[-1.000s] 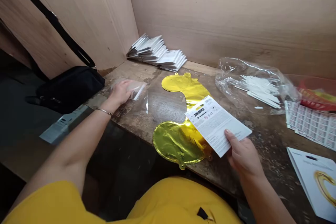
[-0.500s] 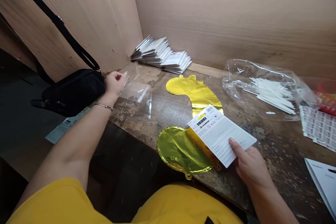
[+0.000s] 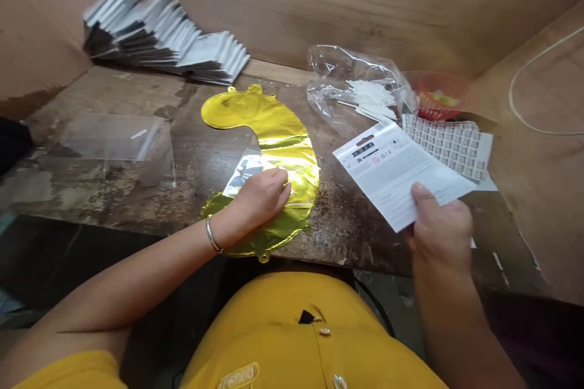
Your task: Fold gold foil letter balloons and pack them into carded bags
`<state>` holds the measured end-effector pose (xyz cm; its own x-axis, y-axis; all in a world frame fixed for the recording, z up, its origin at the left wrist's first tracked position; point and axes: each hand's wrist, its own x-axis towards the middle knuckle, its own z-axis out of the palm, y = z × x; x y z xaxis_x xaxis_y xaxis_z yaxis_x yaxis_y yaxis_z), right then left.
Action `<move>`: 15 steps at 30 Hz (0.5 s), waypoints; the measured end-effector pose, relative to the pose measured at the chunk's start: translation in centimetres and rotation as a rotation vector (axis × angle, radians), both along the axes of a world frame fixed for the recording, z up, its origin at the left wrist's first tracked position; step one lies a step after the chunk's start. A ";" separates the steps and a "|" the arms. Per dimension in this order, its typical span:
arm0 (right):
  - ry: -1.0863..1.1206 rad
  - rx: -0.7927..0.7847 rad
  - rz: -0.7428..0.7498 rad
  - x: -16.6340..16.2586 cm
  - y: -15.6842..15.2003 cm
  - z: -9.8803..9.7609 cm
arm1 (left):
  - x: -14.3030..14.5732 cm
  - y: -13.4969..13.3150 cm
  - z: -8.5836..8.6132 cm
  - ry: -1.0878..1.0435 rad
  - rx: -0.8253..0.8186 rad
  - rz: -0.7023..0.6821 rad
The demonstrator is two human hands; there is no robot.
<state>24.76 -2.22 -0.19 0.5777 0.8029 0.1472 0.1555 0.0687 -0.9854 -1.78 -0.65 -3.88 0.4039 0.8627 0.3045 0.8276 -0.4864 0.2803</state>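
A gold foil balloon (image 3: 287, 140), flat and curved, lies on the worn wooden table. Over its lower half, my left hand (image 3: 262, 197) is closed on a clear plastic bag (image 3: 244, 171), partly hidden behind the fingers. To the right, my right hand (image 3: 440, 228) grips a white printed card (image 3: 392, 170) by its near end, thumb on top. The card has a hang slot at its far end and small print on the face toward me; it is held tilted above the table.
Several white packs (image 3: 159, 30) lean in a row at the back left. Clear bags (image 3: 114, 137) lie flat at left. Behind the card are a plastic bag (image 3: 337, 70) with white sticks (image 3: 371, 97), a red basket (image 3: 438, 100) and a sticker sheet (image 3: 447, 143).
My left hand has moved right from the clear bags at the left, bringing one over the balloon. My right hand has carried the card off the balloon to the right. The view has turned right.
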 end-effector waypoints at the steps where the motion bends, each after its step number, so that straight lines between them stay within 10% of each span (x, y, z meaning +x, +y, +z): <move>1: -0.019 -0.063 0.043 0.6 -1.0 0.3 | 0.2 0.2 -0.1 0.033 0.006 -0.003; 15: -0.322 -0.300 0.415 -2.1 -3.7 -2.9 | 0.7 0.3 0.1 0.077 -0.103 0.045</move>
<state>22.69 -5.90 -3.04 0.1709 0.9853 -0.0057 0.4686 -0.0864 -0.8792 -1.10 -0.40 -3.73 0.3830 0.9054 0.1833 0.8687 -0.4205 0.2618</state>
